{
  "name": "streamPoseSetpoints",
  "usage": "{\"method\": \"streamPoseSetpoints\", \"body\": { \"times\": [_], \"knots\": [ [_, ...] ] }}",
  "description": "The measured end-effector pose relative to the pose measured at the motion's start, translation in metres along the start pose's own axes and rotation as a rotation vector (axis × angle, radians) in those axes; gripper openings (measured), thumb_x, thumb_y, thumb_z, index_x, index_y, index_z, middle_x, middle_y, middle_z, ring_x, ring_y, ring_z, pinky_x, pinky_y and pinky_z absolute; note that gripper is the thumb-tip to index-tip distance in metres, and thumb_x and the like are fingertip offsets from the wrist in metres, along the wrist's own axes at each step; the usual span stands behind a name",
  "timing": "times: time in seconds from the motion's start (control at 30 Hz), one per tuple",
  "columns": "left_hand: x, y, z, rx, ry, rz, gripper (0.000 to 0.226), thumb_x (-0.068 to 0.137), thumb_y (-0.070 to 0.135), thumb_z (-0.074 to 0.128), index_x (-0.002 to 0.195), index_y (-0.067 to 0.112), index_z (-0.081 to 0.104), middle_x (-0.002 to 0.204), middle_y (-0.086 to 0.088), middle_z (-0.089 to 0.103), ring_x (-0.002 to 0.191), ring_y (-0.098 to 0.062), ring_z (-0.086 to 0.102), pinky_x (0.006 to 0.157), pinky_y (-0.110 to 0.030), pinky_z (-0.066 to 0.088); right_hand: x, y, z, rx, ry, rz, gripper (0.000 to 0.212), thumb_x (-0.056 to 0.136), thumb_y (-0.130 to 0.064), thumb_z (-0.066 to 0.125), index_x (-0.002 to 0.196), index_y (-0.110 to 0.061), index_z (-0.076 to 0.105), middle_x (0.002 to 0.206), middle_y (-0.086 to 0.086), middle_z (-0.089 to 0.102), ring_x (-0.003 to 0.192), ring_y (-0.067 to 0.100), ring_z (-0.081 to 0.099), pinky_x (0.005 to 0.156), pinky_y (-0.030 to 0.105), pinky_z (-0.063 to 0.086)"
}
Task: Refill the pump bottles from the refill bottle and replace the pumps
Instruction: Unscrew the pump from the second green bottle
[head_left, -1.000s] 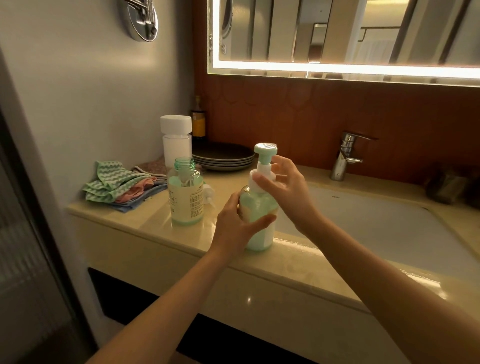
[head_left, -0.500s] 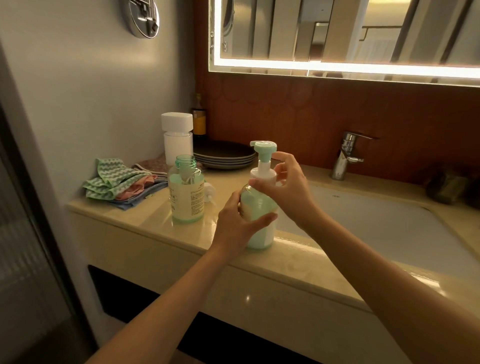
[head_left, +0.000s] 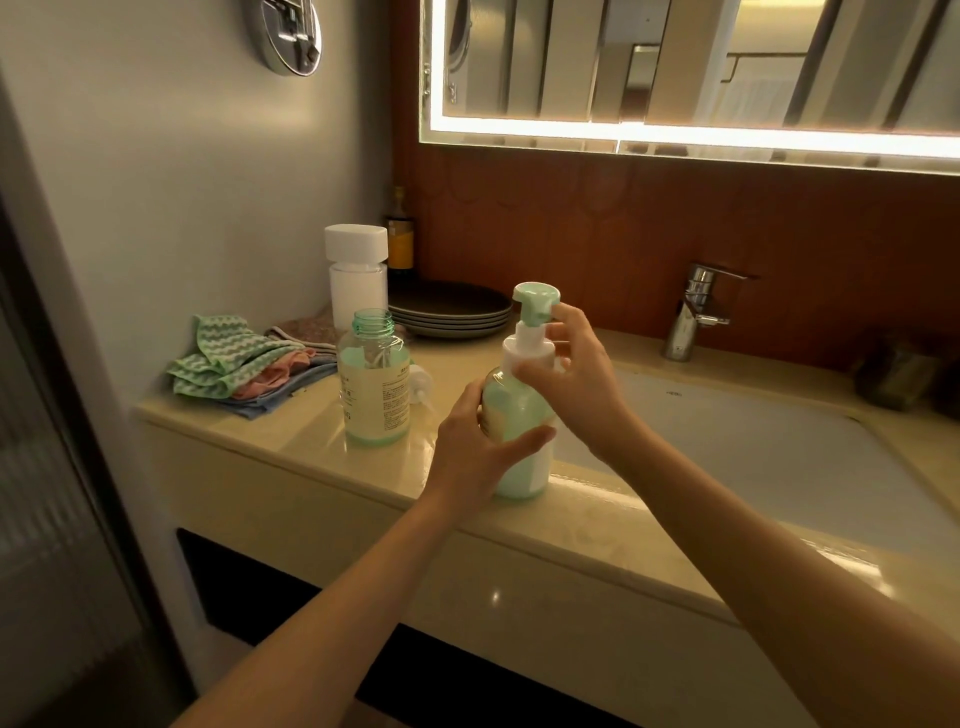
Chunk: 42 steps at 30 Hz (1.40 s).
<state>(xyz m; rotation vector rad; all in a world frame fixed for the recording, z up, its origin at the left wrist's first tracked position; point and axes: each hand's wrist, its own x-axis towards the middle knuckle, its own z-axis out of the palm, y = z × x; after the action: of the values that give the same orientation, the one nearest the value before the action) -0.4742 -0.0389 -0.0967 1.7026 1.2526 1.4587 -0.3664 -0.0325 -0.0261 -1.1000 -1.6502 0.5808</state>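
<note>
The left hand (head_left: 475, 449) wraps the body of a pale green pump bottle (head_left: 519, 441) that stands on the countertop (head_left: 291, 431) at the front edge, just beside the sink (head_left: 753, 441). The right hand (head_left: 576, 384) pinches the white collar of its pump (head_left: 535, 312), whose green head sits on top, seated in the neck. The bottle's label is turned mostly away and cannot be read.

Left of it, apart from the hands, a second bottle (head_left: 373, 384) stands open, its threaded green neck bare; it bears a cream label with small print, too fine to read. Its own pump (head_left: 420, 384) lies on the counter just behind it. Farther back a white refill bottle (head_left: 357, 275) with a square white cap stands upright near the wall, no writing visible. Beside it are stacked dark plates (head_left: 452, 312) and a small amber bottle (head_left: 400, 244) with a yellow label, illegible. Folded cloths (head_left: 244, 364) lie at the left end; the faucet (head_left: 693, 312) rises behind the sink.
</note>
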Motion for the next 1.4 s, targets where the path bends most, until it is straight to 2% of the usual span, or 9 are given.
{"method": "streamPoseSetpoints", "body": {
  "times": [0.13, 0.33, 0.47, 0.6, 0.77, 1.0, 1.1, 1.23, 1.4],
  "knots": [
    [0.000, -0.002, 0.000, -0.013, -0.004, 0.003, 0.072, 0.068, 0.038, 0.077, 0.129, 0.023, 0.041, 0.110, 0.016, 0.051, 0.098, -0.002, 0.050, 0.078, -0.010, 0.043, -0.006, -0.002, 0.000, 0.124, -0.112, 0.008, 0.061, 0.087, -0.007, 0.056, 0.138, -0.025, 0.029, 0.118, -0.003, 0.047, 0.097, 0.007, 0.050, 0.076, 0.015, 0.042],
    [0.001, -0.001, 0.000, 0.013, -0.003, -0.010, 0.069, 0.069, 0.038, 0.076, 0.126, 0.026, 0.039, 0.106, 0.020, 0.046, 0.092, 0.004, 0.047, 0.071, -0.005, 0.038, 0.002, 0.002, 0.002, -0.053, 0.018, 0.026, 0.065, 0.076, -0.028, 0.073, 0.130, -0.015, 0.039, 0.121, 0.003, 0.052, 0.105, 0.015, 0.051, 0.081, 0.024, 0.044],
    [0.002, -0.002, -0.002, 0.008, -0.018, -0.018, 0.061, 0.068, 0.039, 0.077, 0.114, 0.035, 0.037, 0.100, 0.025, 0.047, 0.089, 0.007, 0.049, 0.074, -0.010, 0.042, 0.003, 0.004, -0.004, 0.017, 0.046, 0.013, 0.058, 0.076, -0.030, 0.072, 0.126, -0.017, 0.046, 0.109, -0.006, 0.056, 0.096, 0.010, 0.056, 0.073, 0.017, 0.047],
    [0.007, -0.005, -0.005, 0.030, 0.010, -0.012, 0.064, 0.063, 0.043, 0.079, 0.115, 0.033, 0.042, 0.104, 0.017, 0.054, 0.093, -0.004, 0.054, 0.080, -0.022, 0.048, 0.013, -0.006, -0.010, 0.170, 0.088, -0.011, 0.047, 0.080, -0.024, 0.069, 0.122, -0.014, 0.049, 0.108, 0.001, 0.062, 0.097, 0.014, 0.062, 0.078, 0.026, 0.053],
    [0.021, -0.012, -0.014, 0.053, 0.052, -0.031, 0.077, 0.057, 0.049, 0.079, 0.122, 0.022, 0.047, 0.111, 0.008, 0.057, 0.100, -0.011, 0.055, 0.084, -0.028, 0.050, 0.038, -0.019, -0.032, 0.380, 0.286, -0.102, 0.035, 0.083, -0.014, 0.067, 0.114, -0.011, 0.051, 0.103, 0.009, 0.065, 0.094, 0.021, 0.065, 0.085, 0.030, 0.052],
    [0.045, -0.020, -0.017, 0.085, 0.189, -0.092, 0.081, 0.067, 0.036, 0.080, 0.134, 0.016, 0.039, 0.111, 0.006, 0.047, 0.102, -0.011, 0.046, 0.084, -0.023, 0.038, 0.067, -0.001, -0.063, 0.477, 0.544, -0.036, 0.036, 0.087, -0.022, 0.063, 0.118, -0.013, 0.045, 0.094, -0.005, 0.062, 0.091, 0.011, 0.064, 0.089, 0.028, 0.051],
    [0.060, -0.026, -0.015, 0.097, 0.253, -0.123, 0.081, 0.067, 0.033, 0.080, 0.134, 0.014, 0.039, 0.118, -0.001, 0.051, 0.106, -0.015, 0.046, 0.089, -0.028, 0.040, 0.078, 0.034, -0.051, 0.371, 0.433, 0.095, 0.039, 0.085, -0.023, 0.066, 0.117, -0.006, 0.051, 0.094, 0.004, 0.065, 0.084, 0.012, 0.066, 0.079, 0.026, 0.053],
    [0.083, -0.033, -0.013, 0.109, 0.314, -0.179, 0.082, 0.068, 0.029, 0.080, 0.135, 0.011, 0.036, 0.127, -0.007, 0.051, 0.116, -0.023, 0.047, 0.096, -0.031, 0.038, 0.095, 0.075, -0.021, 0.211, 0.134, 0.359, 0.036, 0.082, -0.024, 0.068, 0.112, -0.006, 0.057, 0.108, 0.011, 0.064, 0.099, 0.025, 0.063, 0.089, 0.039, 0.052],
    [0.112, -0.042, -0.006, 0.090, 0.386, -0.229, 0.088, 0.068, 0.028, 0.080, 0.138, 0.011, 0.030, 0.131, -0.008, 0.048, 0.119, -0.023, 0.046, 0.099, -0.032, 0.036, 0.128, 0.101, 0.024, 0.204, -0.090, 0.537, 0.040, 0.084, -0.023, 0.066, 0.110, 0.006, 0.057, 0.092, 0.010, 0.061, 0.085, 0.022, 0.060, 0.075, 0.032, 0.054]
  ]
}}
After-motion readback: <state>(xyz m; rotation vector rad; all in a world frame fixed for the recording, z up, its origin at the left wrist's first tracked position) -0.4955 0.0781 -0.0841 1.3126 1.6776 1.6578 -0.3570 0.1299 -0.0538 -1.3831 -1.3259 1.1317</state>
